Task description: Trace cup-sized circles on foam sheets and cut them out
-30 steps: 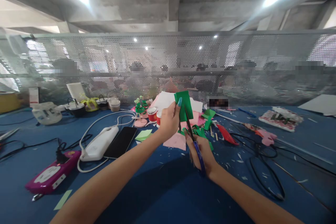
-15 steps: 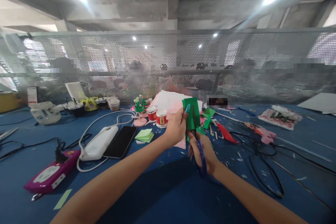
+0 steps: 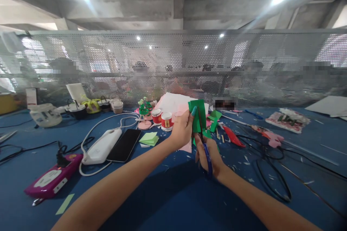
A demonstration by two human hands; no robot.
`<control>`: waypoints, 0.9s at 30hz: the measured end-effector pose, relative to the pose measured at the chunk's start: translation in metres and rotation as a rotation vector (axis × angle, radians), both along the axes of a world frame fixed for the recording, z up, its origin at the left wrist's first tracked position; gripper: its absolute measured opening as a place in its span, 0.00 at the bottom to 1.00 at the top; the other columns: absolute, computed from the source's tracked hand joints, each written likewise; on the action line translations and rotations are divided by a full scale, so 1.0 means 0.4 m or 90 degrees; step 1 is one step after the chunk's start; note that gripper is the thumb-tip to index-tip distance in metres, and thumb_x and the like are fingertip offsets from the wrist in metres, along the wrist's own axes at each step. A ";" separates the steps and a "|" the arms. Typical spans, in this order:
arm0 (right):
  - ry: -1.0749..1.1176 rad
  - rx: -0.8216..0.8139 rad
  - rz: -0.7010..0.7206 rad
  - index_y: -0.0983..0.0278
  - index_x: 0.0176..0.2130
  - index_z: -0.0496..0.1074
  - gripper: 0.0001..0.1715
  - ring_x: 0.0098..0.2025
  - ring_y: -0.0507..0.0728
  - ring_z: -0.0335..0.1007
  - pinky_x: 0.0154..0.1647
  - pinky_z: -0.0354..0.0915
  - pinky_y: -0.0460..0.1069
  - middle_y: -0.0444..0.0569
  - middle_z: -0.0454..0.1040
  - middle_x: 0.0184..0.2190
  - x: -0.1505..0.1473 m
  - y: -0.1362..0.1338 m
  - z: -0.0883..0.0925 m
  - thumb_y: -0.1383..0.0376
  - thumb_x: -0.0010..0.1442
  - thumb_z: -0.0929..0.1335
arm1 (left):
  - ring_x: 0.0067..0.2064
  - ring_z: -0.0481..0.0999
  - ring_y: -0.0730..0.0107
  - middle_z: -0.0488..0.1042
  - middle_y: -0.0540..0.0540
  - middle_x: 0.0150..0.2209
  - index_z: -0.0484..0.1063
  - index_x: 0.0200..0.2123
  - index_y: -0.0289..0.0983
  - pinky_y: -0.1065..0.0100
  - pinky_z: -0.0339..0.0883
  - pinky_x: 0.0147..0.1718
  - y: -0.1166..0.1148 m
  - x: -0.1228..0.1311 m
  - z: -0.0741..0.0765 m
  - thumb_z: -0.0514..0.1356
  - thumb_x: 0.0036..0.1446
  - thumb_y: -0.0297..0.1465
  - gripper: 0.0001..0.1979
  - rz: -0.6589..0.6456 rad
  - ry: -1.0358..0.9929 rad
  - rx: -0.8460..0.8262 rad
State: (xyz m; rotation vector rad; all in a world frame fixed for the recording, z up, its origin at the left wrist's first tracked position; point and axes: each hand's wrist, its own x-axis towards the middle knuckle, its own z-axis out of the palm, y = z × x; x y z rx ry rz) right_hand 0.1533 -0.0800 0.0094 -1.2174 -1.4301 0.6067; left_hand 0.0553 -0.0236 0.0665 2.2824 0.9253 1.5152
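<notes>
**Scissors (image 3: 208,160) up against green paper (image 3: 196,121)**

From where I stand, the person's left hand (image 3: 181,130) is pinching the green paper, its teal-nailed thumb laid on the near face by the left edge. The sheet is held upright, above the middle of the blue worktop (image 3: 162,202). The right hand (image 3: 211,153), lower and a little to the right, is curled around the purple-blue handles of the scissors; a dark blade points up along the paper's face, though I can't tell how deep any cut runs.

Behind and beside the hands lie green scraps (image 3: 214,121), a piece of pink paper (image 3: 186,147) and, farther off, white sheets (image 3: 173,100). To the left of the left hand stand two red-and-white cups (image 3: 167,121), a small green model plant (image 3: 145,110) just beyond them. Nearer, there are light green slips (image 3: 149,139), then a dark phone (image 3: 125,145) next to a white device (image 3: 104,146) with a looping cable, and a purple power strip (image 3: 54,175) at the near left. On the right I see a red object (image 3: 233,136) and a pink tool (image 3: 272,139) among black cords. A perforated screen (image 3: 116,54) runs along the far side.
</notes>
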 end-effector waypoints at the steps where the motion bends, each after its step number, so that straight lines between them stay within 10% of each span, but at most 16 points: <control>1: -0.007 0.001 -0.008 0.63 0.25 0.64 0.26 0.11 0.51 0.58 0.12 0.56 0.46 0.41 0.61 0.09 0.001 0.002 -0.003 0.46 0.59 0.57 | 0.22 0.60 0.74 0.60 0.52 0.19 0.61 0.25 0.38 0.71 0.51 0.22 0.000 0.000 0.000 0.44 0.62 0.35 0.15 -0.001 0.000 0.001; 27: 0.030 0.046 0.036 0.63 0.24 0.60 0.16 0.14 0.49 0.57 0.14 0.55 0.44 0.39 0.59 0.13 0.003 0.008 -0.033 0.56 0.58 0.62 | 0.22 0.60 0.75 0.60 0.52 0.19 0.63 0.27 0.37 0.71 0.52 0.22 -0.001 -0.001 -0.006 0.44 0.62 0.37 0.16 0.033 -0.022 -0.039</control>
